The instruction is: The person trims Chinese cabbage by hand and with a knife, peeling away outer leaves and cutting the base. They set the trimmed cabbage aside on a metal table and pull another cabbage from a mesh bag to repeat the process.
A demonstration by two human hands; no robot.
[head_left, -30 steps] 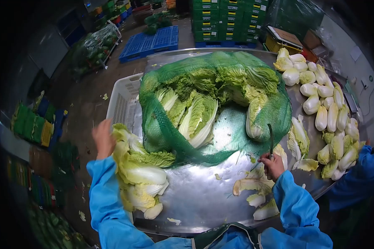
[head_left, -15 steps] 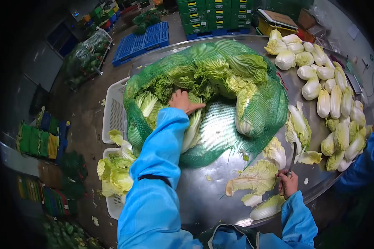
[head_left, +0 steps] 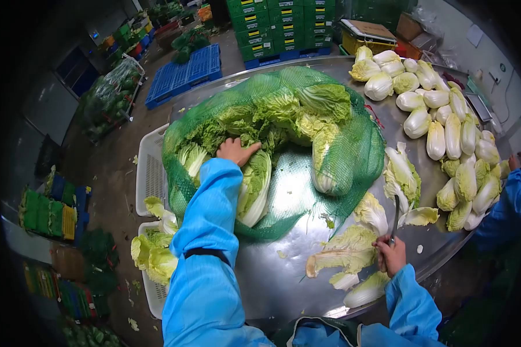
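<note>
My left hand (head_left: 237,151) reaches into the mouth of a green mesh bag (head_left: 364,156) and grips the leafy top of a napa cabbage (head_left: 254,191). Its thumb is stretched across the leaves, while the fingertips are partly hidden among them. More napa cabbages lie around it inside the bag, one of them with its base toward me at the right. My right hand (head_left: 392,254) is closed around the handle of a knife (head_left: 396,217), blade pointing up and away. Loose cabbage leaves (head_left: 344,254) lie on the metal table just left of that hand.
Trimmed napa cabbages (head_left: 437,139) are piled along the table's right side, near another person's blue sleeve (head_left: 508,196). White baskets (head_left: 150,173) stand at the left edge, the nearer one holding leaves. Beyond the table are a blue pallet (head_left: 185,75) and stacked green crates (head_left: 280,26).
The cabbage under my left hand has turned and come slightly toward me, showing more of its leafy side. My right hand still holds the knife. The whole view has shifted a little.
</note>
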